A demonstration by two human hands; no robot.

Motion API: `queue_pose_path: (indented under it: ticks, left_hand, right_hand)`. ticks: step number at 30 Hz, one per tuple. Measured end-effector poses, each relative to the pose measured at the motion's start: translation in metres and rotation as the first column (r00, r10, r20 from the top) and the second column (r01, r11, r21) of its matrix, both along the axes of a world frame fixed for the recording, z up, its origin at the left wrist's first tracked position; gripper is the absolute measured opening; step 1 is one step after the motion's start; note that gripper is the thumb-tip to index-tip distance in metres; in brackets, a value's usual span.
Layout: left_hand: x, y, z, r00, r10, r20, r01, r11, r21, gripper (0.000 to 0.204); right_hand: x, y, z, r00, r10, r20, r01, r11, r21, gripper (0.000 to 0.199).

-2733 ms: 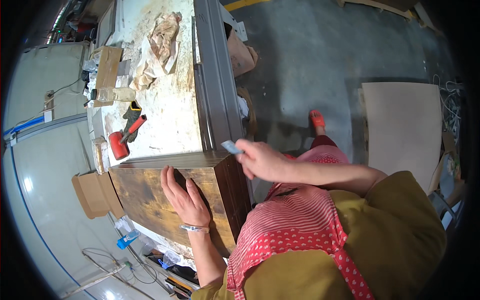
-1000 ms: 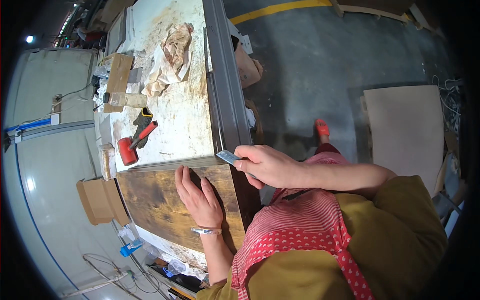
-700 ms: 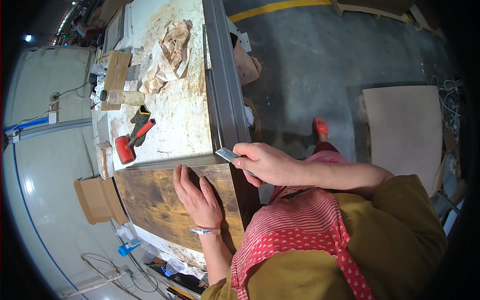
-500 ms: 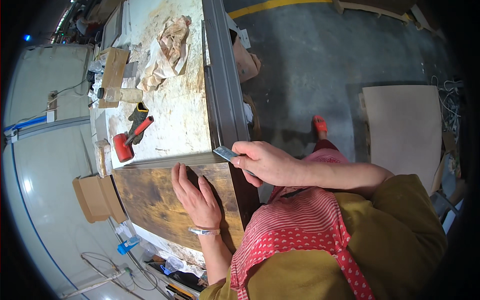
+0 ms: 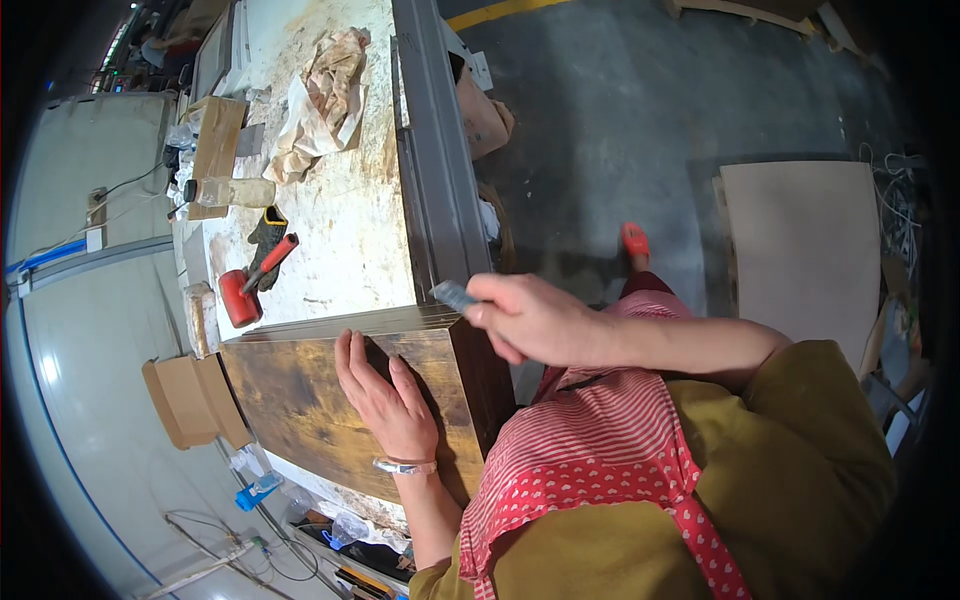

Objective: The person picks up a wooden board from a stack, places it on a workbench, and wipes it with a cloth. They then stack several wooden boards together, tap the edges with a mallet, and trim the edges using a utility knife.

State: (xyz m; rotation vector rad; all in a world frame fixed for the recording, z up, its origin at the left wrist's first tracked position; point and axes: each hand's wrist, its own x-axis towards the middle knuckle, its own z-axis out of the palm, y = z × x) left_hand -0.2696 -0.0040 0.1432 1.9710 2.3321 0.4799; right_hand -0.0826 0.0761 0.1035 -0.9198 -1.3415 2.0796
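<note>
Shifting slightly away from the near corner of the stacked boards since half a second ago, the right hand (image 5: 540,320) is showing a little motion blur, while the left hand (image 5: 388,412) is keeping its place. That right hand is gripping a flat grey tool (image 5: 457,294), its fingers curling closed around one end and the other end pointing toward the desk (image 5: 350,230). Whether the tool is touching the boards cannot be told. Beneath the left hand, the stacked boards (image 5: 300,385) are lying at the near end of the desk, the top one showing a mottled brown and yellow wood face and the layered dark edges facing the far side and the right. The left hand is resting open and palm down on that top face, fingers reaching toward its far edge, and its wrist is wearing a bracelet (image 5: 405,467). Beyond the boards, a red mallet (image 5: 240,300) is lying with its handle across a dark glove (image 5: 265,236). Farther up, a clear bottle (image 5: 235,192) is lying on its side, and a crumpled, stained cloth (image 5: 320,110) is spreading over the desk. An open cardboard box (image 5: 195,400) is sitting left of the boards.
</note>
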Motion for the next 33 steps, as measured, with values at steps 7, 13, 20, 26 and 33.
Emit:
queue_pose_path:
  ticks: [7, 13, 20, 26, 33]
  left_hand:
    - [0.005, 0.006, 0.003, 1.0, -0.019, -0.015, 0.019, 1.0, 0.0, 0.043]
    - [0.004, 0.0, 0.007, 1.0, 0.006, -0.008, -0.006, 1.0, -0.003, 0.043]
    - [0.004, 0.0, 0.004, 1.0, 0.012, -0.021, -0.012, 1.0, 0.0, 0.041]
    - [0.005, -0.005, 0.006, 0.999, 0.008, -0.04, -0.008, 1.0, -0.001, 0.04]
    - [0.003, -0.002, 0.006, 1.0, 0.004, -0.003, -0.004, 1.0, -0.006, 0.043]
  right_hand:
    - [0.002, 0.004, -0.066, 0.942, 0.069, 0.329, -0.046, 0.996, -0.077, 0.02]
    - [-0.007, -0.006, -0.025, 0.991, -0.052, 0.12, 0.022, 0.971, 0.237, 0.019]
    - [0.003, 0.006, 0.014, 0.999, 0.034, 0.01, -0.035, 0.999, 0.038, 0.023]
    - [0.0, 0.005, -0.029, 0.963, 0.131, 0.237, -0.141, 0.99, 0.025, 0.021]
    - [-0.003, -0.002, -0.011, 0.994, 0.094, 0.056, -0.096, 0.995, 0.039, 0.022]
